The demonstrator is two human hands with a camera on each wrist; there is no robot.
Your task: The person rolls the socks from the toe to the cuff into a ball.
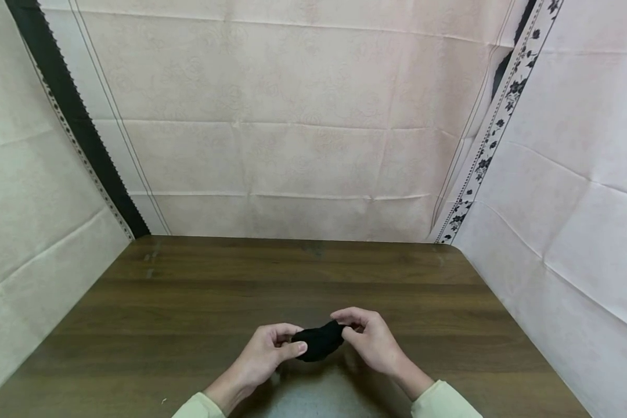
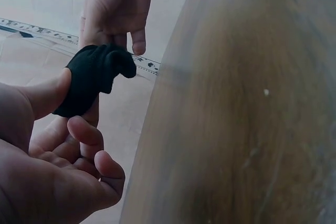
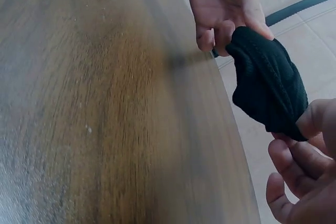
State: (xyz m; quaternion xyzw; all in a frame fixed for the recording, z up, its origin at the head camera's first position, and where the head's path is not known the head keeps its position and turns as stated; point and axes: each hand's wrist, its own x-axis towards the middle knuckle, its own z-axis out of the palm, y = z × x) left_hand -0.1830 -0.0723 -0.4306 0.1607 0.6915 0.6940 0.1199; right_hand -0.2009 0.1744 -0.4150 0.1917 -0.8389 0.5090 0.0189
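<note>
A small, folded piece of black cloth (image 1: 320,341) is held up over the near part of the table; its exact kind is not clear. The left hand (image 1: 266,352) pinches its left end between thumb and fingers. At the other end, the right hand (image 1: 372,341) grips the cloth's edge with thumb and fingertips. In the left wrist view the black cloth (image 2: 95,77) curls over at one end. A seam line runs along the black cloth (image 3: 270,80) in the right wrist view, where both hands touch opposite ends.
Beneath the hands lies a brown wood-grain table (image 1: 214,290). Pale creased cloth (image 1: 303,157) hangs behind it, with more pale sheets on both sides. A tiny white scrap (image 1: 164,400) lies on the table near the left forearm.
</note>
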